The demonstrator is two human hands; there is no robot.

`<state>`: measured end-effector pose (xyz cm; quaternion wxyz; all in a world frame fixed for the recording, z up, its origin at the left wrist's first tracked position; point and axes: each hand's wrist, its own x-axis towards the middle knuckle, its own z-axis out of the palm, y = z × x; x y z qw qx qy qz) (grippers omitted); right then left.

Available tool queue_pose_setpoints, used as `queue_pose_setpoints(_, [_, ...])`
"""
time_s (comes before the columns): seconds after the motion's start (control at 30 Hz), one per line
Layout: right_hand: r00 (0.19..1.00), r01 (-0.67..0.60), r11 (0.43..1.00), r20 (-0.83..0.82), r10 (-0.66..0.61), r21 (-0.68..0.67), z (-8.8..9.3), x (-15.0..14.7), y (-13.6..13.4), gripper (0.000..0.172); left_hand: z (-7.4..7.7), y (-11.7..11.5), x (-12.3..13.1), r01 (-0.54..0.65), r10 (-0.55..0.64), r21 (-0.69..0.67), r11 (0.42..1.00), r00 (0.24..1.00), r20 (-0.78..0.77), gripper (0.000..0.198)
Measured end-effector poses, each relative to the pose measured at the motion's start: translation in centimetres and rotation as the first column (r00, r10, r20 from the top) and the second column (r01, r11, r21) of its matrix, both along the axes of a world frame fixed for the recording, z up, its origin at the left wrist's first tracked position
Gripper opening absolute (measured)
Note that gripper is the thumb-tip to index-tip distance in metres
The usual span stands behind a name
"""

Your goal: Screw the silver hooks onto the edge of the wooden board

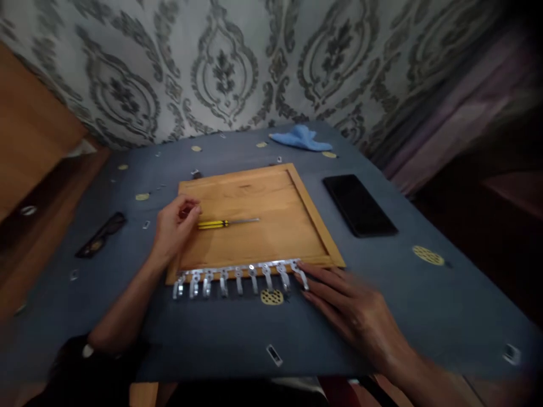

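A wooden panel (254,243) with a raised border lies on the table. Along its near edge runs a silver metal hook rail (238,274), its several hooks hanging over the edge. My right hand (354,305) has its fingertips at the rail's right end, around the last hook. Over the panel's left side, my left hand (175,223) is closed with thumb and fingers pinched together; whatever is between them is too small to make out. Just right of those fingers, a yellow-and-black screwdriver (216,224) lies on the panel, its shaft pointing right.
A black phone or tablet (358,204) lies right of the panel. Behind it is a crumpled blue cloth (302,138). Dark glasses (102,234) rest at the left. A small dark object (195,174) sits by the panel's far edge. The patterned wall (224,73) borders the table's back.
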<state>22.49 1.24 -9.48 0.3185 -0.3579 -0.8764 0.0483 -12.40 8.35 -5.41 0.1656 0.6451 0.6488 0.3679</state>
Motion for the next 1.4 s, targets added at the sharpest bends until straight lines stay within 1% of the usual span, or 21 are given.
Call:
queue_pose_setpoints(0.07, [1.0, -0.017, 0.999, 0.011, 0.017, 0.031, -0.2, 0.1, 0.3, 0.03, -0.9, 0.7, -1.8, -0.061, 0.062, 0.028, 0.998, 0.997, -0.05, 0.024])
queue_pose_setpoints(0.13, [1.0, -0.024, 0.997, -0.012, 0.025, 0.068, -0.4, 0.2, 0.5, 0.029, -1.6, 1.3, -3.6, -0.117, 0.121, 0.043, 0.992, 0.987, -0.107, 0.026])
queue_pose_setpoints(0.3, [0.998, -0.055, 0.996, -0.014, 0.056, 0.065, -0.7, 0.5, 0.9, 0.029, -3.1, 3.2, -8.0, -0.264, 0.272, 0.066, 0.962, 0.932, -0.238, 0.034])
queue_pose_setpoints(0.37, [0.999, -0.054, 0.996, -0.004, 0.055, 0.067, -0.7, 0.4, 0.9, 0.03, -3.5, 4.1, -9.8, -0.332, 0.34, 0.078, 0.94, 0.896, -0.286, 0.036])
queue_pose_setpoints(0.47, [0.999, -0.036, 0.998, 0.008, 0.035, 0.056, -0.6, 0.2, 0.7, 0.03, -3.6, 5.1, -11.6, -0.376, 0.385, 0.094, 0.922, 0.859, -0.338, 0.035])
queue_pose_setpoints(0.5, [0.999, -0.033, 0.998, 0.001, 0.034, 0.061, -0.4, 0.1, 0.5, 0.03, -3.6, 5.4, -12.0, -0.38, 0.39, 0.1, 0.92, 0.852, -0.35, 0.035])
queue_pose_setpoints(0.57, [1.0, -0.016, 1.0, 0.019, 0.016, 0.026, 0.2, -0.1, 0.1, 0.031, -3.5, 5.8, -12.3, -0.375, 0.388, 0.11, 0.921, 0.847, -0.363, 0.04])
queue_pose_setpoints(0.63, [1.0, -0.01, 1.0, 0.028, 0.011, -0.02, 0.6, -0.2, -0.1, 0.03, -3.7, 6.2, -12.5, -0.351, 0.365, 0.109, 0.93, 0.856, -0.366, 0.039])
queue_pose_setpoints(0.7, [0.999, -0.009, 0.999, 0.043, 0.011, -0.033, 0.9, -0.2, -0.3, 0.029, -4.1, 6.6, -12.6, -0.317, 0.332, 0.102, 0.943, 0.867, -0.372, 0.039])
queue_pose_setpoints(0.83, [0.999, 0.001, 1.0, 0.038, 0.0, -0.028, 0.5, 0.0, -0.3, 0.028, -4.9, 6.9, -12.9, -0.288, 0.3, 0.092, 0.953, 0.866, -0.4, 0.037])
queue_pose_setpoints(1.0, [1.0, -0.025, 1.0, -0.002, 0.025, 0.018, -0.4, 0.1, 0.1, 0.031, -5.5, 6.7, -14.2, -0.33, 0.341, 0.1, 0.939, 0.84, -0.423, 0.036])
queue_pose_setpoints(1.13, [0.999, -0.04, 0.998, -0.012, 0.041, 0.057, -0.6, 0.2, 0.5, 0.032, -5.8, 6.6, -15.3, -0.34, 0.361, 0.125, 0.932, 0.837, -0.411, 0.036])
queue_pose_setpoints(1.23, [0.999, -0.049, 0.996, -0.003, 0.05, 0.075, -0.6, 0.2, 0.7, 0.031, -6.0, 6.6, -15.2, -0.316, 0.347, 0.142, 0.938, 0.845, -0.406, 0.037])
queue_pose_setpoints(1.4, [0.999, -0.044, 0.995, -0.011, 0.045, 0.087, -0.7, 0.2, 0.7, 0.031, -6.2, 6.6, -14.3, -0.274, 0.314, 0.153, 0.949, 0.85, -0.422, 0.037])
